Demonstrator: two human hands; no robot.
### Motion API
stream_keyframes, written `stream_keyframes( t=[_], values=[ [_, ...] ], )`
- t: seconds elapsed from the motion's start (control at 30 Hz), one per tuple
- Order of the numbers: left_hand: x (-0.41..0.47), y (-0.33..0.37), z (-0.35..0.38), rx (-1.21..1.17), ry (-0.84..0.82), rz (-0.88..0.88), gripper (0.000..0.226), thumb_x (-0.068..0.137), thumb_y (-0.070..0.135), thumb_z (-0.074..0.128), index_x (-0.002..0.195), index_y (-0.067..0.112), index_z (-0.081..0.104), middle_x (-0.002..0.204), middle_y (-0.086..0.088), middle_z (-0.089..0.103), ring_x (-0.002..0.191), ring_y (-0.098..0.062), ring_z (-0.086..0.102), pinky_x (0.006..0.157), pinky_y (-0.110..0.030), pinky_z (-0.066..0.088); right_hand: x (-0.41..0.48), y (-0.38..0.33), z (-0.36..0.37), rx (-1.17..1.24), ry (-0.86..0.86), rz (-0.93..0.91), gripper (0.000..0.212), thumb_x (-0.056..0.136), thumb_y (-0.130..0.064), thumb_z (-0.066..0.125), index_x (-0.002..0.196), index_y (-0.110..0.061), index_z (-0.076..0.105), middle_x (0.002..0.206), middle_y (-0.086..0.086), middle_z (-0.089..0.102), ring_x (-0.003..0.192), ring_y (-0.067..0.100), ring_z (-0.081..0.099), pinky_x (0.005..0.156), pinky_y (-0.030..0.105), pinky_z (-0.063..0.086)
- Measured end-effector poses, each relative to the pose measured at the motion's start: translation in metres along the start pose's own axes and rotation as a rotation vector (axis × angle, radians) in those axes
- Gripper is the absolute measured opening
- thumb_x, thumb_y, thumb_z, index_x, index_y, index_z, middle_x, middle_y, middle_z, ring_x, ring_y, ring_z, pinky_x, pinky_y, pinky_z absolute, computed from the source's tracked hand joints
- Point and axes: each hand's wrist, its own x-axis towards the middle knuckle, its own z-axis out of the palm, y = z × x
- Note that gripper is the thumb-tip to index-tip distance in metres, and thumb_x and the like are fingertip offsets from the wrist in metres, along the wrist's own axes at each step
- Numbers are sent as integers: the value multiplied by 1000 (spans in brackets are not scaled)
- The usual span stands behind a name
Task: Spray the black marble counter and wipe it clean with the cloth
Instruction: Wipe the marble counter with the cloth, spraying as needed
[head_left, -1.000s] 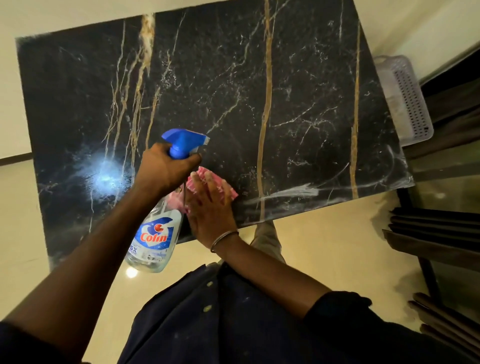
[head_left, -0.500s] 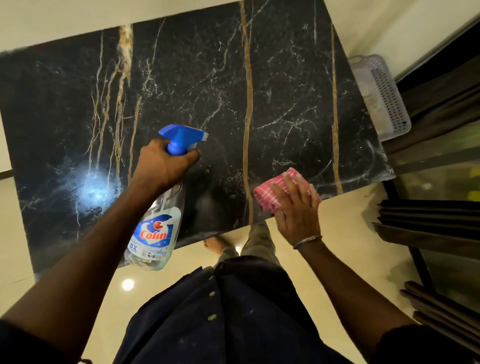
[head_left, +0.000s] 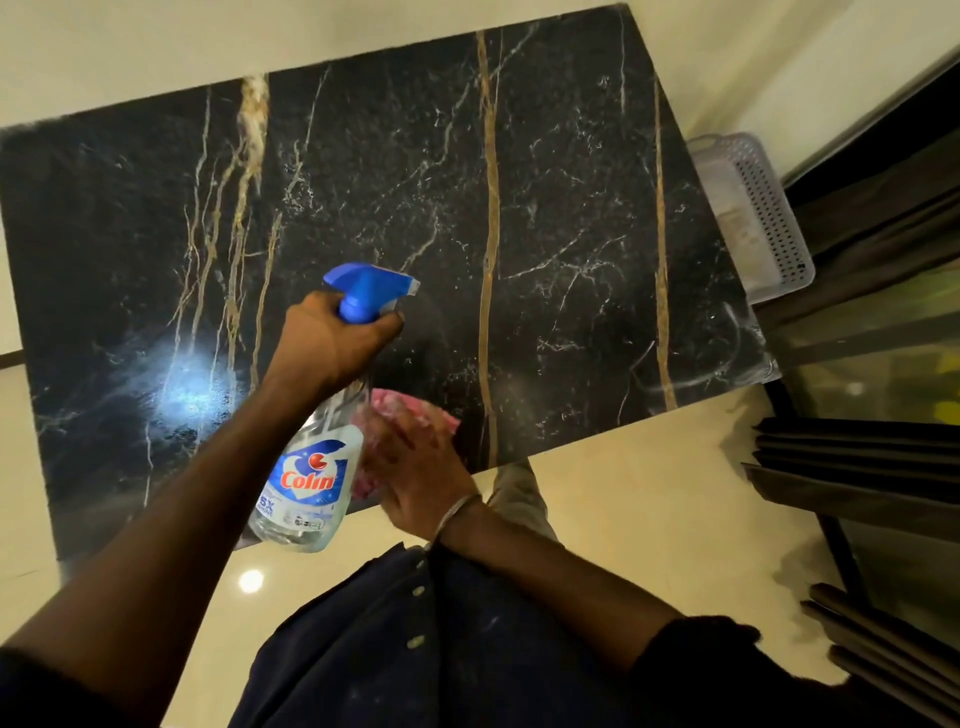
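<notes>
Your left hand (head_left: 332, 347) grips the bottle (head_left: 310, 486); your right hand (head_left: 418, 470) presses the cloth (head_left: 408, 406) flat on the counter (head_left: 545, 208).

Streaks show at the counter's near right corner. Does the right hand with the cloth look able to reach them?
Probably yes: the right hand presses the cloth on the counter, and only bare marble lies between it and the streaks.

The counter (head_left: 571, 208) was polished black marble, glossy under a bright glare, veined gold and white. The spray bottle (head_left: 306, 488) was clear smooth plastic with a blue plastic trigger (head_left: 371, 291); the blurred cloth (head_left: 410, 410) looked like pink woven fabric.
</notes>
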Motion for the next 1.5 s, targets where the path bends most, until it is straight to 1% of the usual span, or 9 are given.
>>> stream_keyframes(
  t=[0.1,0.2,0.3,0.4,0.57,0.7,1.0,1.3,1.5],
  values=[
    [4,7,5,24,-17,-16,37,80,35,73,106,11,64,87,-6,70,67,-15,66,59,-25,51,6,-8,6,-49,-8,-151,77,92,-46,57,152,-24,13,160,10,18,149,33,13,120,56,14],
    [8,20,15,35,-54,-9,36,80,34,73,105,11,64,87,-7,71,67,-15,66,60,-27,52,2,17,-1,25,-39,-277,64,91,-37,63,148,-23,38,158,10,33,148,34,18,121,54,9],
    [15,36,28,61,-48,31,29,77,35,73,94,12,68,81,-6,72,63,-15,66,62,-31,56,-21,60,-14,-40,-52,-240,63,92,-39,58,151,-26,38,162,7,24,152,31,9,121,56,8],
    [22,54,43,65,-87,67,33,79,36,72,102,13,66,84,-1,70,66,-10,66,58,-22,50,-57,110,-37,-116,78,-55,65,93,-49,51,152,-30,30,162,7,21,151,31,13,117,59,18],
    [30,89,69,40,-233,128,31,84,32,69,110,18,57,95,-4,68,79,-15,66,75,-32,56,-109,196,-73,-155,139,355,62,91,-36,54,150,-29,38,163,5,22,151,30,16,115,60,19],
    [38,111,92,87,-232,153,37,83,33,70,114,15,60,93,-2,67,79,-12,65,65,-23,49,-134,259,-102,-174,192,624,59,92,-35,48,150,-25,38,161,8,27,150,32,18,115,60,21],
    [67,141,105,95,-205,109,38,81,37,71,111,15,62,90,-1,69,75,-12,66,64,-23,49,-120,317,-131,-132,309,1106,59,90,-37,37,148,-25,42,160,8,29,147,33,22,115,57,21],
    [86,155,100,79,-122,49,38,83,36,70,113,14,60,87,2,66,74,-7,63,59,-18,44,3,333,-141,-105,240,871,69,86,-35,50,152,-35,31,164,6,19,151,33,12,116,59,12],
    [96,161,96,52,-54,-1,31,83,34,71,105,13,63,82,-4,68,67,-13,64,59,-23,49,75,318,-137,-96,111,652,63,89,-42,32,151,-34,30,165,5,16,152,32,9,117,62,13]
  ],
)
